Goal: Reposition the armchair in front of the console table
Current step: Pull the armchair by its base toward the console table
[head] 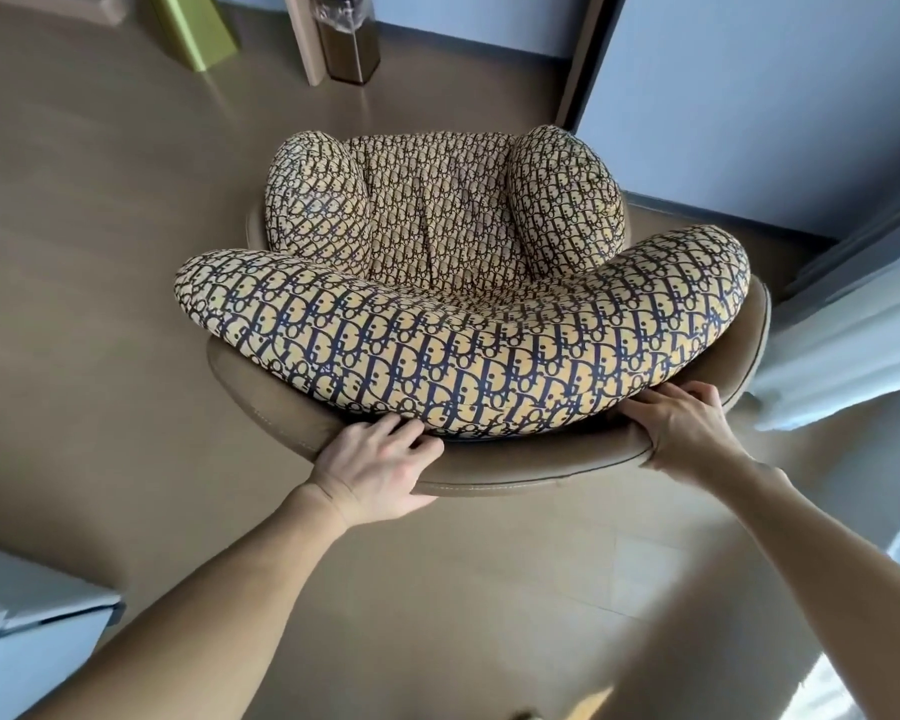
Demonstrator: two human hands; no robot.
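- Armchair [468, 283]: a big round chair with a smooth tan leather shell and puffy cushions in a tan-and-dark-blue letter-pattern cloth. It stands on the shiny beige floor [99, 226], in the middle of the view, seen from behind and above.
- Left hand [375, 465] is closed on the back rim of the tan shell. Its fingers tuck under the long curved back cushion [463, 350] and its thumb wraps below the rim.
- Right hand [689, 426] is closed on the same rim, further round to the right, with its fingers pressed in under the cushion edge.
- How far along: both hands have a good hold, so I think the moving is under way but not done. No console counter shows in this view for sure, so I cannot tell how close the chair is to its spot.
- Still to do, I think: slide or turn the chair to face the counter, then let go.
- Shapes and feel: the shell is bowl-shaped with a neat stitched seam. The back cushion curves like a banana. Two fat side cushions [317, 200] sit on each side of the soft, tufted seat.
- Near the chair's far side are a shiny metal stand [346, 49] and a green panel [198, 28]. A pale grey wall [749, 96] is to the right.
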